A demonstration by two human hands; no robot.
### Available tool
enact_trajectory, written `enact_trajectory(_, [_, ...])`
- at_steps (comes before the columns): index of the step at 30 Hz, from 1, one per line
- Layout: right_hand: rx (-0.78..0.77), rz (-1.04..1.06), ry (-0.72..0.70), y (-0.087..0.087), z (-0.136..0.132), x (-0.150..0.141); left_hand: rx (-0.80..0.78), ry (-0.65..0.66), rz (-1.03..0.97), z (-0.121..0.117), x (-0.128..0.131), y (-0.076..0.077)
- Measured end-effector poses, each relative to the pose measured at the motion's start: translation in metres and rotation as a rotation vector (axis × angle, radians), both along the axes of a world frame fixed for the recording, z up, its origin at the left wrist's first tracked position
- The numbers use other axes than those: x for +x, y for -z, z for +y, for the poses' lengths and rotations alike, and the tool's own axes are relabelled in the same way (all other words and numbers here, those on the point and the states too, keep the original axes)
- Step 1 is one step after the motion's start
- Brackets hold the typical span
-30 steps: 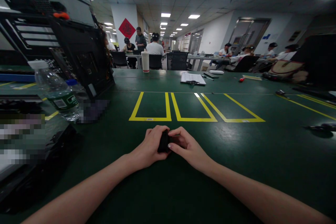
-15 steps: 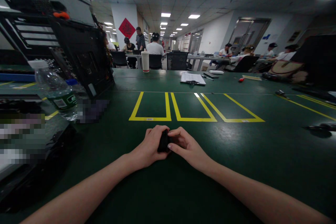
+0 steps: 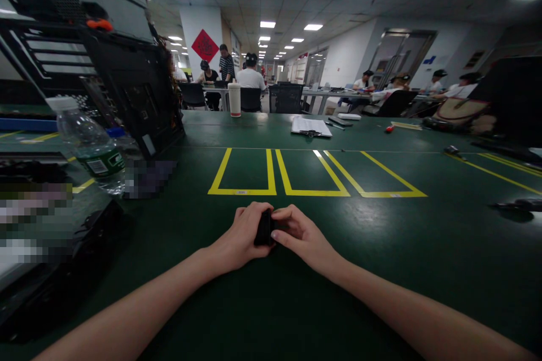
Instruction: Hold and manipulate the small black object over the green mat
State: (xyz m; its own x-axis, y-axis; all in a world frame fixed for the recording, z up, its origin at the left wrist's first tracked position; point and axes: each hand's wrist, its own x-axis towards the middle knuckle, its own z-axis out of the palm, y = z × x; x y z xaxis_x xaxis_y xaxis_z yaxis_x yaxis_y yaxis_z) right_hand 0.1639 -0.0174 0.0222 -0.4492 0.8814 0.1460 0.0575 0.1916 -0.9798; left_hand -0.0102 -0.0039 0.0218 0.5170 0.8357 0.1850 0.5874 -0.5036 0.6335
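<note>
A small black box-like object (image 3: 264,229) sits between my two hands, low over the green table (image 3: 237,316). My left hand (image 3: 244,232) is closed around its left side, fingers over the top and thumb along the near edge. From the right, my right hand (image 3: 301,237) meets its right edge with curled fingertips and thumb. What exactly the object is cannot be made out, since the fingers cover much of it. Just beyond both hands lie yellow tape outlines (image 3: 312,192) on the table.
On the left stand a plastic bottle (image 3: 99,161) and a black computer case (image 3: 144,96). A clipboard (image 3: 310,127) with paper and a white tumbler (image 3: 234,99) are at the back. Dark gear (image 3: 523,205) lies on the right. Several people sit at tables farther off.
</note>
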Motion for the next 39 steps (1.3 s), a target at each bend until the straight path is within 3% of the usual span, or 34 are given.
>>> enact_trajectory(6, [-0.06, -0.057, 0.021, -0.0028, 0.0004, 0.0001, -0.013, 0.003, -0.011, 0.0001, -0.0002, 0.001])
enact_trajectory(13, [-0.008, -0.001, -0.028, 0.0011, 0.0008, -0.0003, -0.003, 0.004, -0.003, 0.0007, -0.0003, 0.0014])
enact_trajectory(26, [-0.053, -0.028, -0.02, 0.0001, 0.0008, 0.0005, -0.02, 0.004, -0.004, -0.0016, -0.0005, -0.0017])
enact_trajectory(34, [-0.084, 0.001, 0.028, 0.0018, 0.0014, 0.0014, -0.022, -0.007, -0.01, -0.0009, 0.0001, -0.0012])
enact_trajectory(39, [-0.048, 0.002, 0.15, 0.0044, 0.0043, 0.0024, -0.011, -0.017, -0.007, -0.0013, 0.0011, -0.0013])
